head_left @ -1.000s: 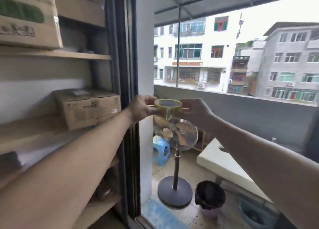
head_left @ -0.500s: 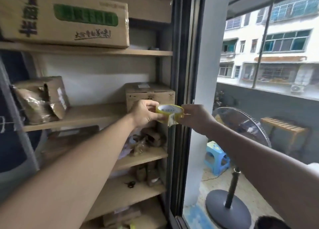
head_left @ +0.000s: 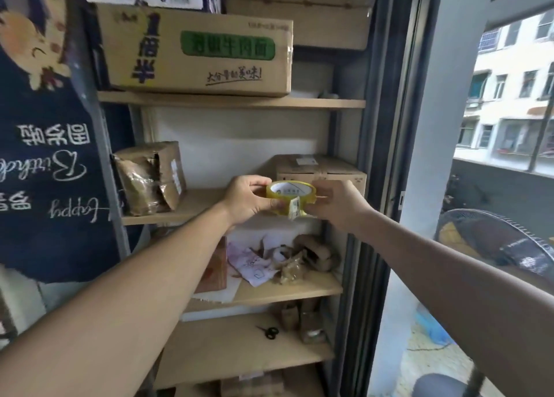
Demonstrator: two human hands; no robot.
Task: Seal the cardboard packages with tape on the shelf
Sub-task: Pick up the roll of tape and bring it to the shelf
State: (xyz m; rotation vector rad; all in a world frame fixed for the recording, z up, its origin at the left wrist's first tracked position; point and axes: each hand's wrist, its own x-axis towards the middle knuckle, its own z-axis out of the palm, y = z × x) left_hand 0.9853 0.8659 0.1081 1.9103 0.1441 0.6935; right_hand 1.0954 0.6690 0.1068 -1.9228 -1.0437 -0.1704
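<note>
A yellow roll of tape point(head_left: 290, 194) is held between both hands in front of the wooden shelf point(head_left: 198, 208). My left hand point(head_left: 248, 199) grips its left side and my right hand point(head_left: 335, 203) grips its right side. A short loose end of tape hangs down from the roll's front. Just behind the roll stands a closed cardboard package point(head_left: 320, 170) on the middle board, at the right. A torn, crumpled cardboard package point(head_left: 150, 176) sits at the left of the same board.
A big printed carton point(head_left: 198, 49) fills the board above. The lower board holds crumpled paper and cardboard scraps point(head_left: 281, 259); small scissors point(head_left: 268, 331) lie one board further down. A dark blue banner point(head_left: 45, 157) hangs left. Right is a window frame point(head_left: 386, 157), with a standing fan point(head_left: 494, 241) outside.
The view has swung left from the balcony to the shelf. Both hands kept hold of the tape roll and now hold it in front of the closed package.
</note>
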